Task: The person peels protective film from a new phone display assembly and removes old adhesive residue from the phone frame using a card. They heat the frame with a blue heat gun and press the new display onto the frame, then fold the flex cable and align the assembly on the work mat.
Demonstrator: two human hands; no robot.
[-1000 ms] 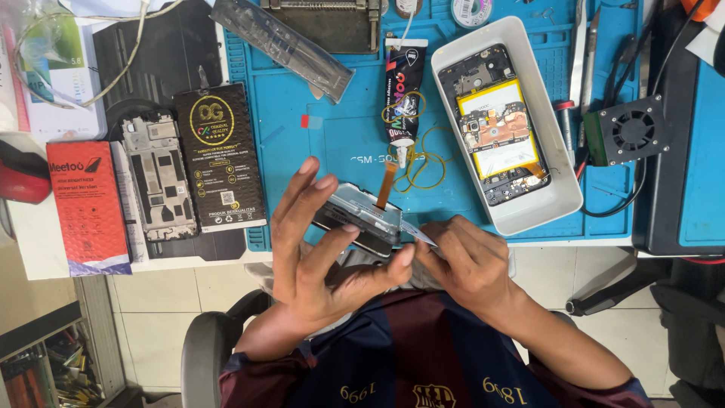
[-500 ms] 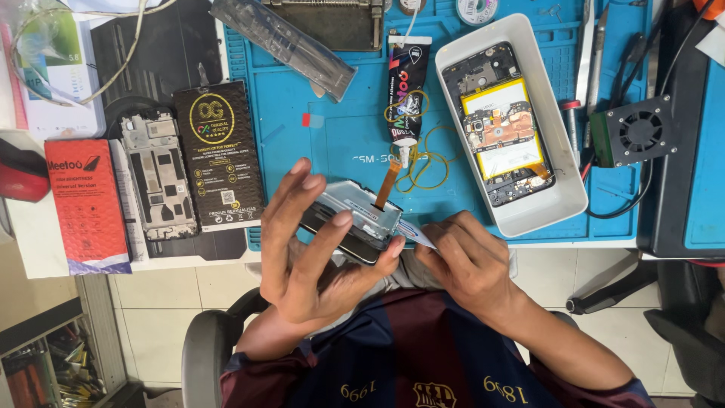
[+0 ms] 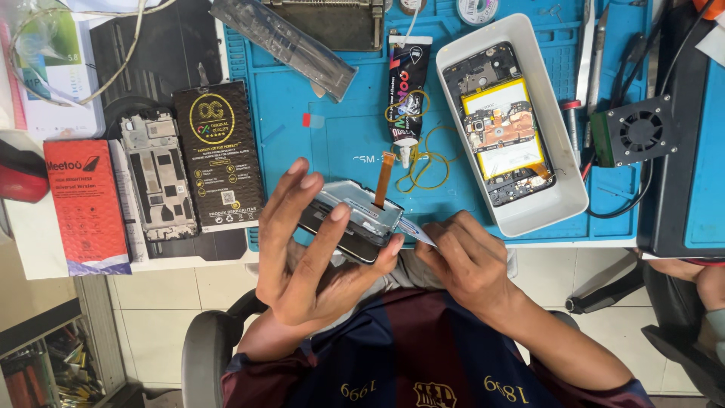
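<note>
A phone screen assembly [image 3: 351, 219] is held just below the near edge of the blue work mat [image 3: 340, 121], above the person's lap. It is clamped by the left hand [image 3: 313, 253], whose fingers are spread across its back and whose thumb is pressed to its right end. An orange flex ribbon [image 3: 384, 178] is seen rising from the assembly's upper edge onto the mat. The right hand [image 3: 468, 261] is closed on a thin pale card [image 3: 414, 233], whose tip is set against the right end of the assembly; the two hands are brought close together, almost touching.

On the mat, a white tray [image 3: 570, 181] is placed toward the right side, and an opened phone body [image 3: 498, 121] with a yellow-labelled battery is laid in it. A black glue tube [image 3: 405, 94] is laid at the mat's middle, with yellowish rubber bands [image 3: 427, 162] lying just below it. A clear plastic strip [image 3: 283, 41] is laid near the mat's upper left. A small black fan [image 3: 638, 132] is set at the mat's right edge. Left of the mat, a black flat package [image 3: 219, 155], a bare phone frame [image 3: 155, 174] and a red box [image 3: 85, 204] are laid side by side.
</note>
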